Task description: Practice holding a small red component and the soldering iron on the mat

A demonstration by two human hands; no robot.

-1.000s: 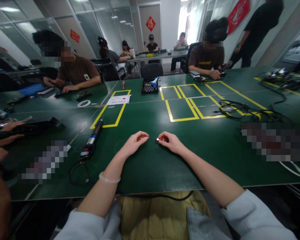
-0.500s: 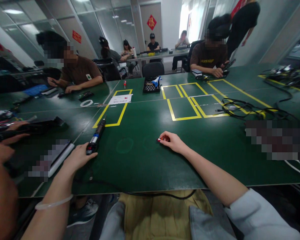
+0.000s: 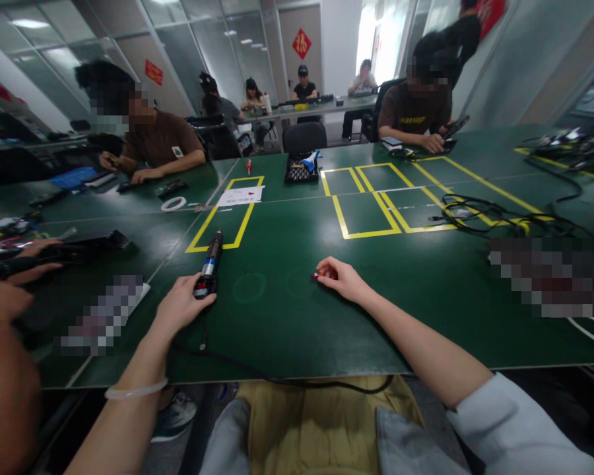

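My left hand (image 3: 182, 303) is closed round the rear end of a dark electric screwdriver (image 3: 210, 262) with a blue and white band. The tool lies low over the green table (image 3: 277, 330), its bit pointing away from me into a yellow taped frame (image 3: 212, 249). A black cable (image 3: 277, 377) trails from near the tool along the table's front edge. To the right, my right hand (image 3: 344, 278) pinches a small red and white piece (image 3: 315, 276) between thumb and fingers, just above or on the table. Its exact kind is too small to tell.
Beyond lie a white paper (image 3: 240, 196), a red-handled screwdriver (image 3: 249, 166) and a black tray (image 3: 301, 173). Black cables (image 3: 480, 211) are heaped on the right. A neighbour's arm (image 3: 4, 316) is close on my left. Other people sit across the table.
My left hand has moved the electric screwdriver to the right, closer to my right hand. My right hand has stayed almost in place with the small red piece.
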